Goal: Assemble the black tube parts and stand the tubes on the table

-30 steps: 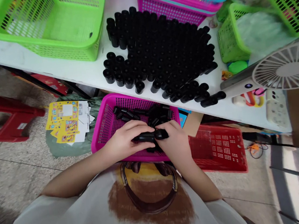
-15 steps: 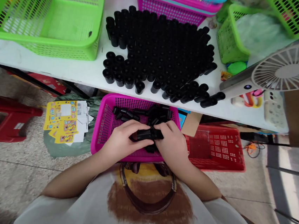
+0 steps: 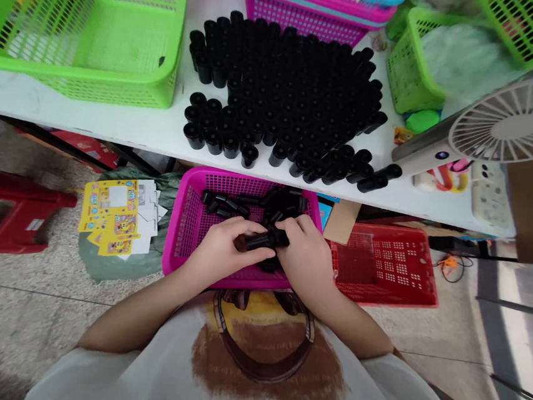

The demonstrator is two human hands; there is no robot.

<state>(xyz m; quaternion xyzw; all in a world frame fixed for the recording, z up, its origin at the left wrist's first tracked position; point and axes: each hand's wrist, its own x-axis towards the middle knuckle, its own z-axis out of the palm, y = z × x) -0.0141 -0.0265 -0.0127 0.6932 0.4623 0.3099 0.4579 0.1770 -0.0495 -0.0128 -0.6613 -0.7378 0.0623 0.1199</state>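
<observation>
Over a magenta basket point(image 3: 176, 237), my left hand point(image 3: 221, 249) is closed round one end of a black cylinder point(image 3: 258, 241), thumb on the near side and fingers on the far side. My right hand point(image 3: 303, 253) grips the cylinder's other end. Whether it is one piece or two joined pieces I cannot tell. Inside the basket lie several loose black cylinders point(image 3: 229, 202) below my hands. Beyond it, a dense group of black cylinders point(image 3: 280, 98) stands on the white table point(image 3: 122, 129), with a few tipped over at its right front.
A green basket point(image 3: 161, 87) stands at the table's left, stacked magenta and blue baskets point(image 3: 305, 17) at the back. At right are a handheld fan point(image 3: 499, 127) and another green basket point(image 3: 396, 80). A red crate point(image 3: 391, 276) and a red stool point(image 3: 13, 212) are lower down.
My hands have barely moved; both keep hold of the black cylinder, which has turned slightly between the fingers. The rest stays in place.
</observation>
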